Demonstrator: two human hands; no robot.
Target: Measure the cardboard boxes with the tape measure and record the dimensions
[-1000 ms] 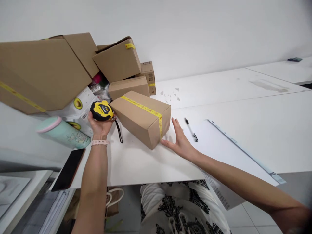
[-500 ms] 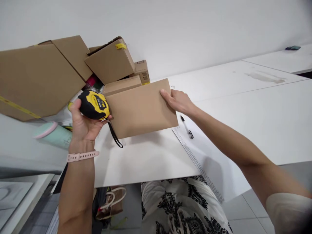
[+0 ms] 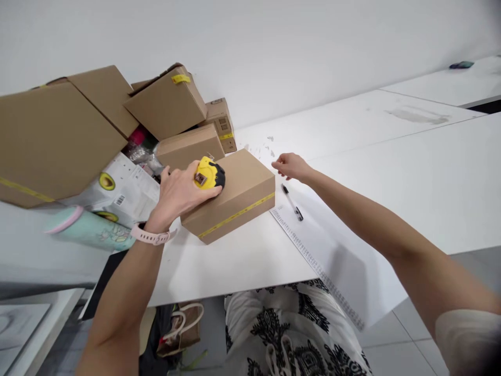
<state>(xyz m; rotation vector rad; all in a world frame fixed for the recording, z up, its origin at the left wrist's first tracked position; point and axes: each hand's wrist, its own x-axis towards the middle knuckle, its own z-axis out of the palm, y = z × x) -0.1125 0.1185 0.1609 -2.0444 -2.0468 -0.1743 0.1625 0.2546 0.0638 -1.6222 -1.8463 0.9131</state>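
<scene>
A small cardboard box (image 3: 238, 196) with a yellow tape stripe along its front side lies flat on the white table (image 3: 391, 172). My left hand (image 3: 178, 193) presses a yellow and black tape measure (image 3: 209, 175) onto the box's top near its left end, fingers wrapped round the tool. To the right of the box hovers my right hand (image 3: 291, 166), fingers loosely curled, holding nothing, just above a black pen (image 3: 291, 202).
A pile of cardboard boxes (image 3: 78, 125) fills the back left, with a white mailer bag (image 3: 121, 188) and a mint bottle (image 3: 90, 232) in front of it. A large white sheet with a ruled edge (image 3: 332, 245) overhangs the table's front. A dark phone lies near the left edge.
The box was tipped up on edge by my right hand, then laid flat with the tape stripe facing front. My right hand let go. My left hand brought the tape measure onto the box's top.
</scene>
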